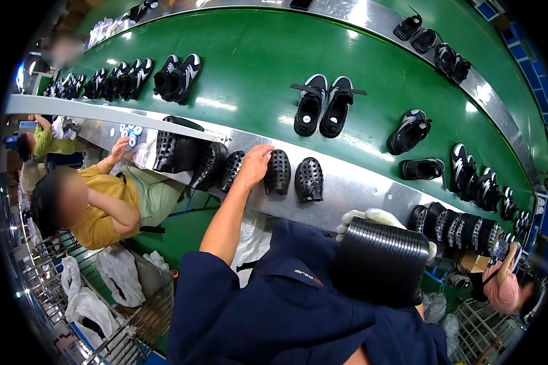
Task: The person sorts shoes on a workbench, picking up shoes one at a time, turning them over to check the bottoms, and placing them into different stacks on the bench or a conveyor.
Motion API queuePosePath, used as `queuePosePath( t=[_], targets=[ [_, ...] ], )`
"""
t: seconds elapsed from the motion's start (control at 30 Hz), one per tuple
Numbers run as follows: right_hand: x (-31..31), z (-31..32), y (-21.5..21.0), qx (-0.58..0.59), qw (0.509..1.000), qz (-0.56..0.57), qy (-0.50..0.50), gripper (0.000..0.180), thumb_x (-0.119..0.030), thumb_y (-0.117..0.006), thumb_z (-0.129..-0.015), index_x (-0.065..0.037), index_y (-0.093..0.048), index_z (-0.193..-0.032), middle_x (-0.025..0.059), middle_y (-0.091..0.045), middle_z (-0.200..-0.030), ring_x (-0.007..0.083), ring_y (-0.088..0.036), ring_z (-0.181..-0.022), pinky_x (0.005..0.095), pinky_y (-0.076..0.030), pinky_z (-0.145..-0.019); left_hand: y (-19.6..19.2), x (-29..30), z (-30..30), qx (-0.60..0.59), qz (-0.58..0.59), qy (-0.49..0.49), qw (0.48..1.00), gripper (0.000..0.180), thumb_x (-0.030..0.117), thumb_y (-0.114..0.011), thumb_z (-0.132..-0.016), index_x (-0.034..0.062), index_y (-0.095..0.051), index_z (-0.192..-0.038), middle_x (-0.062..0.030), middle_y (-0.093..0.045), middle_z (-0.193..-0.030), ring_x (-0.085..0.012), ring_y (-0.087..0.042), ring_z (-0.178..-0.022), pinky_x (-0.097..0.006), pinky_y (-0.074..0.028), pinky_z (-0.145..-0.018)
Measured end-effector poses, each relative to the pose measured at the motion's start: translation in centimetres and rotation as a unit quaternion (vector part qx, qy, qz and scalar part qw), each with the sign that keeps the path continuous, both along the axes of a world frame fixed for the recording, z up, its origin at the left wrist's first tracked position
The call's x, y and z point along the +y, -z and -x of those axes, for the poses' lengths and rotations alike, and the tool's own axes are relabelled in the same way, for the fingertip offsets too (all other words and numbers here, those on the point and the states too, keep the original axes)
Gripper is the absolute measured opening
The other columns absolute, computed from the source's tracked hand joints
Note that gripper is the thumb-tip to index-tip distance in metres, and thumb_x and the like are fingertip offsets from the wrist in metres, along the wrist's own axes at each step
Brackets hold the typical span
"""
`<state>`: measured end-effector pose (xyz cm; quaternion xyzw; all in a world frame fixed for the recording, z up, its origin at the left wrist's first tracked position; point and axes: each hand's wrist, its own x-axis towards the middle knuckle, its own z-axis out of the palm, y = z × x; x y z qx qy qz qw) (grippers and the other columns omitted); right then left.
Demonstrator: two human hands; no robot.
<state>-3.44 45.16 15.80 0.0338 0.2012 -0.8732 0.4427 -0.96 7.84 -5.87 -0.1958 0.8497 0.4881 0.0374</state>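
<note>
**A:** What've you got on the head cam?
**B:** I'm seeing the right hand [376,217], in a pale glove, wrapped around a stack of black shells [380,261] held up against the navy shirt [274,298].
**A:** And the left?
**B:** The left hand [256,165] is bare, reaching over the metal ledge [353,201] with its fingers curled in, right by the upper-left edge of a holey black shell [278,173]. From my end I honestly can't tell if it's pinching that or just sitting beside it.
**A:** More of those around?
**B:** Yeah, I've got a second holey shell [309,180] just to its right, others left of the hand, and a tight row [450,226] farther right. Past the ledge, black-and-grey shoes [310,109] stand on a green surface [243,55].
</note>
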Motion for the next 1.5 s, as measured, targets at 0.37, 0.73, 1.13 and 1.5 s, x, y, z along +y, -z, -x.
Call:
queuePosePath(
  t=[0.37,0.73,1.13,1.5],
  targets=[
    [2.2,-0.5,0.4,-0.022,0.998,0.011,0.05,0.12,-0.073,-0.08,-0.073,0.004,-0.038,-0.155,0.0243,-0.046,-0.155,0.0343,-0.048,-0.142,0.0473,-0.037,-0.12,-9.1,14.1,4.6,-0.089,0.346,0.272,0.893,0.072,0.06,-0.069,-0.084,0.0146,-0.063,-0.139,-0.0223,-0.045,-0.155,-0.0472,-0.035,-0.148,-0.066,-0.022,-0.122],
    [8.2,-4.9,-1.7,-0.032,0.973,-0.069,0.22,0.123,-0.075,-0.079,-0.072,0.003,-0.037,-0.156,0.0213,-0.049,-0.155,0.0301,-0.05,-0.142,0.0436,-0.036,-0.121,-13.0,14.7,3.3,0.051,0.278,0.343,0.896,0.054,0.028,-0.082,-0.079,0.0059,-0.069,-0.126,-0.0217,-0.053,-0.145,-0.0416,-0.046,-0.14,-0.056,-0.036,-0.116],
    [16.5,-16.9,6.4,-0.041,0.895,-0.166,0.411,0.086,-0.062,-0.063,-0.096,0.001,-0.045,-0.152,0.0112,-0.057,-0.144,0.0183,-0.055,-0.132,0.0339,-0.041,-0.115,-20.4,36.4,-1.3,-0.359,-0.303,0.391,0.791,0.114,0.008,-0.091,-0.076,0.008,-0.019,-0.164,-0.0189,-0.052,-0.144,-0.0269,-0.059,-0.127,-0.039,-0.051,-0.105],
    [24.6,-32.8,11.7,-0.156,0.729,-0.463,0.479,0.084,-0.043,-0.07,-0.099,0.001,-0.032,-0.16,0.0146,-0.054,-0.147,0.0227,-0.047,-0.14,0.0368,-0.035,-0.118,-4.9,52.9,-10.9,-0.303,-0.231,0.553,0.741,0.101,0.009,-0.09,-0.079,0.0111,-0.032,-0.162,-0.0145,-0.061,-0.137,-0.0224,-0.06,-0.123,-0.034,-0.048,-0.106]
  ],
)
